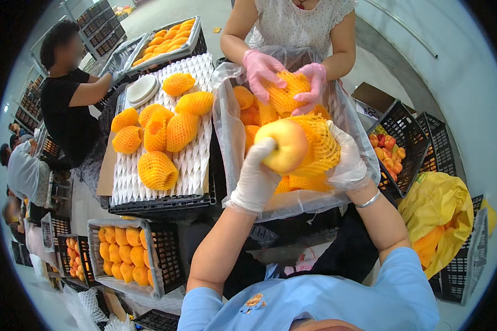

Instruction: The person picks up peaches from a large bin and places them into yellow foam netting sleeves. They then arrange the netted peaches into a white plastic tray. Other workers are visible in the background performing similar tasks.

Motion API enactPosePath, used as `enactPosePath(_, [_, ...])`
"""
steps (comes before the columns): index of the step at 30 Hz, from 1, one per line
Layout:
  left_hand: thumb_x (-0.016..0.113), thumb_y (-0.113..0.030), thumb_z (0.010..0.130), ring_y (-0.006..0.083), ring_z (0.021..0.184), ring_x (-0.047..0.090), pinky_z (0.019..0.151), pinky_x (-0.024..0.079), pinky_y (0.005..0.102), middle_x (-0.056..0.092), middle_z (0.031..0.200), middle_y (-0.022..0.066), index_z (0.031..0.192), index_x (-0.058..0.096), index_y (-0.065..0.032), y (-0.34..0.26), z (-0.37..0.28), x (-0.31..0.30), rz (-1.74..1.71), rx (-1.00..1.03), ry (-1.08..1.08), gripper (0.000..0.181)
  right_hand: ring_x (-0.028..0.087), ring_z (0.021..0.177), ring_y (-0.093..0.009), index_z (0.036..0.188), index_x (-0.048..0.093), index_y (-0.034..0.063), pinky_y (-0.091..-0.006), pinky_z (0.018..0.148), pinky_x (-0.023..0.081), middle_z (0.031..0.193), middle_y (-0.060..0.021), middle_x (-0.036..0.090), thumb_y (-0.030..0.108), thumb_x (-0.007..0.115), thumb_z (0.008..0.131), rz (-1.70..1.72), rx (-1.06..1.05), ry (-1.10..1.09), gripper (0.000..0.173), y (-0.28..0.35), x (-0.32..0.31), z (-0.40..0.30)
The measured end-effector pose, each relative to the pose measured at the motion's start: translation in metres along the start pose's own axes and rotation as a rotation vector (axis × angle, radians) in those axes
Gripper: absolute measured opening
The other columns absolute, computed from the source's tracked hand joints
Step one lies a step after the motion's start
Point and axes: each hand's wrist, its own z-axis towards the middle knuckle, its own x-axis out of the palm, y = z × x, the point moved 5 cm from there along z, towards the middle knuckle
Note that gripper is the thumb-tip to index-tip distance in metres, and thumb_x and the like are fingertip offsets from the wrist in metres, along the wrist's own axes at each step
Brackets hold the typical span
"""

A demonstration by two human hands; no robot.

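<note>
My left hand point(258, 176), in a white glove, grips a yellow-pink round fruit point(282, 145) by its near left side. The fruit sits partly inside an orange foam net sleeve point(319, 145). Around the sleeve's right side closes my right hand point(348, 155), also gloved; its fingers are partly hidden. Both hands are above a crate lined with clear plastic point(227, 165), which holds several orange-netted fruits point(243, 98). Across the crate, a co-worker's pink-gloved hands point(265, 74) hold another netted fruit point(289, 93).
Left, several netted fruits point(159, 170) lie on a white foam mat point(124, 188) beside white discs point(141, 89). A filled crate point(147, 252) is lower left. A black crate of bare fruit point(414, 153) and a yellow bag point(443, 215) lie right. Another person point(72, 99) works at upper left.
</note>
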Motion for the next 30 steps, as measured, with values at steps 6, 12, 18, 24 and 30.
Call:
enactPosePath(6, [0.066, -0.046, 0.083, 0.0253, 0.119, 0.055, 0.103, 0.045, 0.0415, 0.055, 0.128, 0.0091, 0.134, 0.046, -0.0099, -0.008, -0.002, 0.009, -0.175, 0.048, -0.003, 0.065, 0.064, 0.087, -0.017, 0.127, 0.053, 0.0026, -0.0330, 0.084, 0.053, 0.106, -0.0048, 0.065, 0.025, 0.050, 0.099, -0.802, -0.119, -0.209, 0.036, -0.002, -0.027, 0.008])
enactPosePath(12, [0.072, -0.021, 0.083, 0.0202, 0.113, 0.059, 0.099, 0.048, 0.0359, 0.059, 0.122, 0.0076, 0.131, 0.049, -0.0047, -0.018, 0.000, 0.000, -0.038, 0.189, -0.017, 0.056, 0.049, 0.116, -0.020, 0.135, 0.046, 0.0040, -0.0347, 0.101, 0.040, 0.129, -0.0090, 0.050, 0.018, 0.076, 0.081, -1.347, -0.937, -0.195, 0.063, 0.023, 0.020, -0.018])
enactPosePath(18, [0.077, -0.012, 0.078, 0.0167, 0.107, 0.060, 0.095, 0.048, 0.0315, 0.060, 0.120, 0.0064, 0.129, 0.052, -0.0018, 0.009, -0.003, 0.015, 0.263, 0.143, -0.012, 0.057, 0.042, 0.130, -0.034, 0.141, 0.037, 0.0045, -0.0435, 0.110, 0.035, 0.139, -0.0182, 0.043, 0.025, 0.089, 0.064, -1.863, -1.167, 0.074, 0.095, -0.011, 0.039, -0.023])
enactPosePath(24, [0.073, -0.033, 0.082, 0.0239, 0.124, 0.050, 0.110, 0.037, 0.0391, 0.051, 0.133, 0.0095, 0.143, 0.036, -0.0041, 0.018, -0.004, 0.022, -0.020, -0.021, 0.152, 0.076, 0.054, 0.116, -0.026, 0.137, 0.040, 0.0013, -0.0379, 0.103, 0.042, 0.132, -0.0152, 0.048, 0.040, 0.087, 0.068, -1.180, -0.796, 0.076, 0.092, 0.006, 0.032, -0.017])
enactPosePath(30, [0.053, -0.026, 0.097, 0.0267, 0.123, 0.051, 0.108, 0.038, 0.0396, 0.053, 0.127, 0.0124, 0.141, 0.037, -0.0004, 0.032, 0.001, 0.008, -0.152, -0.157, 0.058, 0.054, 0.059, 0.085, -0.021, 0.138, 0.040, -0.0056, -0.0306, 0.081, 0.050, 0.115, -0.0212, 0.060, 0.079, 0.043, 0.083, -0.414, -0.338, 0.079, 0.101, 0.013, 0.018, -0.013])
